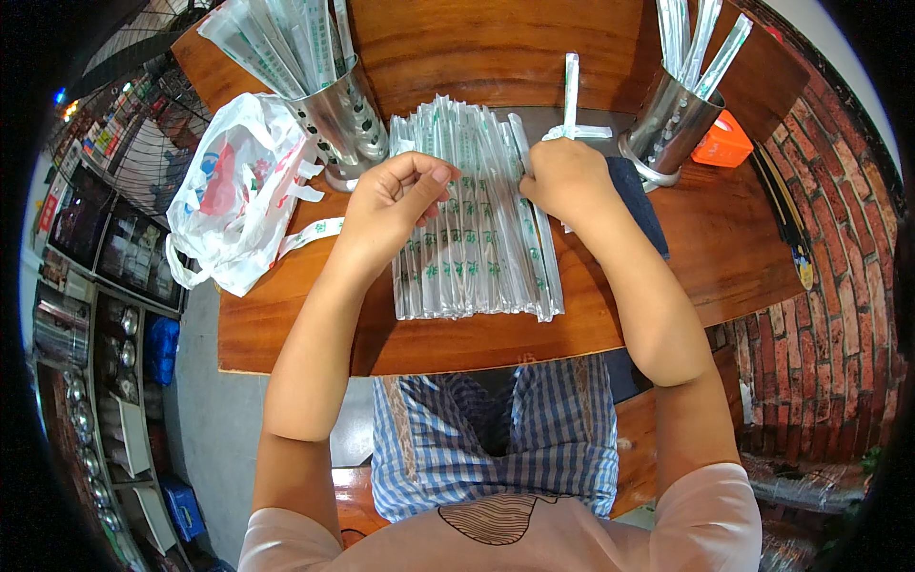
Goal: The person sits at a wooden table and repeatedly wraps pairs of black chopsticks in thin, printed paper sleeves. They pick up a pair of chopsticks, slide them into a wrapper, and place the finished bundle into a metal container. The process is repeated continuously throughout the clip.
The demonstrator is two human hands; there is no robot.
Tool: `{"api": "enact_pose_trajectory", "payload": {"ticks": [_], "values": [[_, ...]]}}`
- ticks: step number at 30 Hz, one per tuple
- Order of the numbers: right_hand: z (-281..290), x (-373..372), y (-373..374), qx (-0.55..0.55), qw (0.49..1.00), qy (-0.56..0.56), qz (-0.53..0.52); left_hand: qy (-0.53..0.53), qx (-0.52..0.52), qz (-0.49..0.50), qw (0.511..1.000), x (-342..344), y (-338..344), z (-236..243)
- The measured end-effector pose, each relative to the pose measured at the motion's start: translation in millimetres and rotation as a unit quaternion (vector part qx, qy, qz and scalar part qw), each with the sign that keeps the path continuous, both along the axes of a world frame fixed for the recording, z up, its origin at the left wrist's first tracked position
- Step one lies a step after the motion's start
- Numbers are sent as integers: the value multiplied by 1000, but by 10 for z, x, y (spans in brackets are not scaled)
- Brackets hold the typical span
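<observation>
A dense row of chopsticks (462, 272) in clear wrappers with green print lies side by side on the wooden table. Over the row's upper left part is my left hand (396, 200), its fingers curled toward the thumb and nothing visible in them. At the row's right edge my right hand (572, 181) is closed in a fist around a wrapped pair of chopsticks (571, 86), which sticks out beyond the knuckles; a short end shows below the hand. Another wrapped piece (591, 132) lies crosswise just behind that fist. My right fingertips are hidden.
Metal holders with wrapped chopsticks stand at the back left (345, 124) and back right (672, 124). A white plastic bag (243, 191) sits at left, a loose wrapper strip (315, 232) beside it. A dark cloth (640, 205) lies under my right forearm; an orange box (724, 140) is behind.
</observation>
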State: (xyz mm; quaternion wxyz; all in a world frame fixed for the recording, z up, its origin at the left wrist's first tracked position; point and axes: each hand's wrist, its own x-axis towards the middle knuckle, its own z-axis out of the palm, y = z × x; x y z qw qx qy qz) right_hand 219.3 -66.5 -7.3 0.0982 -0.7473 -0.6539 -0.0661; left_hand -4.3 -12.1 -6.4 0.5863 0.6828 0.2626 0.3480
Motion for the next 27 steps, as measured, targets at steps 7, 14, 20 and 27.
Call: {"api": "enact_pose_trajectory", "payload": {"ticks": [7, 14, 20, 27], "values": [[-42, 30, -42, 14, 1000, 15, -9, 11, 3, -5, 1000, 29, -33, 10], [-58, 370, 57, -7, 978, 208, 1, 7, 9, -1, 1000, 53, -67, 15], [113, 187, 59, 120, 716, 683, 80, 37, -21, -61, 997, 32, -141, 64], [56, -150, -9, 142, 634, 750, 128, 80, -44, -157, 983, 22, -224, 86]]}}
